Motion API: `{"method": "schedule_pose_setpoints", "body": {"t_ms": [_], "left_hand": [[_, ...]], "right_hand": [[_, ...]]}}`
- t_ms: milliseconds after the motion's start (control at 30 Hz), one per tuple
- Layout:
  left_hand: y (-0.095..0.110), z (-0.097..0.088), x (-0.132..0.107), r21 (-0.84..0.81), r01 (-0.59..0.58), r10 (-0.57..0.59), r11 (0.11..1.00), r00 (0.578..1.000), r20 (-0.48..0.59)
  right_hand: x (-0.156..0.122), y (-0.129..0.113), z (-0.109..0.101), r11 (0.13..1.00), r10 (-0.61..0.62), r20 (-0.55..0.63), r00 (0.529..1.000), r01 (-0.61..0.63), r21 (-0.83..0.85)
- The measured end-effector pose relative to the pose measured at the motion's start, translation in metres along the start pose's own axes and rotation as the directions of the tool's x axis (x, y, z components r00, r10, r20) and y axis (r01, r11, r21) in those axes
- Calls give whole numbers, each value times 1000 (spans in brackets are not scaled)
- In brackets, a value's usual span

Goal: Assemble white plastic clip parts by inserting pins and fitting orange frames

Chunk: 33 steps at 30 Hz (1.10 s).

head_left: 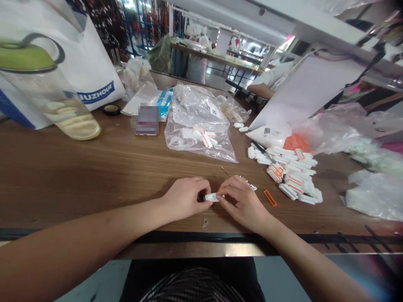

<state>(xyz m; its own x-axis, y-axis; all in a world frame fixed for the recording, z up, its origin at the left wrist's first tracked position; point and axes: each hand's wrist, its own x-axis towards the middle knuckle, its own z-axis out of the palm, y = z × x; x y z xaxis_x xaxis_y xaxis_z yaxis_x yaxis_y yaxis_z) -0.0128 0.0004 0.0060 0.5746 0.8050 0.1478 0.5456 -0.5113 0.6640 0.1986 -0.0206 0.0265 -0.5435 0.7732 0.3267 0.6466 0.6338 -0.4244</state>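
Between my two hands is a small white rectangular piece [211,197] with faint markings on its upper face, held just above the wooden table near its front edge. My left hand [187,197] pinches its left end between thumb and fingers. The fingertips of my right hand [241,201] close on its right end. A thin brownish stick [225,171] pokes out beyond my right hand; whether that hand holds it I cannot tell. Small white bits [252,187] lie partly hidden behind the right hand. An orange rectangular frame [270,198] rests to its right.
A pile of white pieces [292,167], some orange-edged, lies right, with dark tweezers or scissors [262,152] on it. Plastic bags [201,113] and a phone [147,120] sit behind my hands. At left stands a green-lidded bottle [59,100]. Another person's arm [262,86] shows behind a white panel.
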Motion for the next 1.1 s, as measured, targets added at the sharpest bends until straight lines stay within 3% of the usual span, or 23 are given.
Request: {"method": "schedule_pose_setpoints", "body": {"t_ms": [200, 733, 867, 967, 1033, 1100], "left_hand": [[-1, 2, 0, -7, 16, -16, 1000, 1000, -16], [0, 2, 0, -37, 17, -18, 999, 1000, -21], [0, 1, 0, -42, 14, -14, 999, 1000, -19], [1, 0, -1, -35, 28, -28, 999, 1000, -2], [1, 0, -1, -17, 47, -47, 999, 999, 9], [0, 0, -1, 0, 57, -57, 998, 998, 17]], "right_hand": [[-2, -5, -6, 993, -38, 58, 998, 45, -109], [-9, -10, 5, 976, -99, -16, 995, 94, -195], [-6, -14, 6, 984, -49, -18, 999, 45, -173], [-8, -9, -2, 999, -8, 23, 1000, 10, -50], [-12, 3, -14, 997, 58, -38, 998, -56, 57], [-17, 20, -30, 975, 209, -168, 963, -193, 107]]}}
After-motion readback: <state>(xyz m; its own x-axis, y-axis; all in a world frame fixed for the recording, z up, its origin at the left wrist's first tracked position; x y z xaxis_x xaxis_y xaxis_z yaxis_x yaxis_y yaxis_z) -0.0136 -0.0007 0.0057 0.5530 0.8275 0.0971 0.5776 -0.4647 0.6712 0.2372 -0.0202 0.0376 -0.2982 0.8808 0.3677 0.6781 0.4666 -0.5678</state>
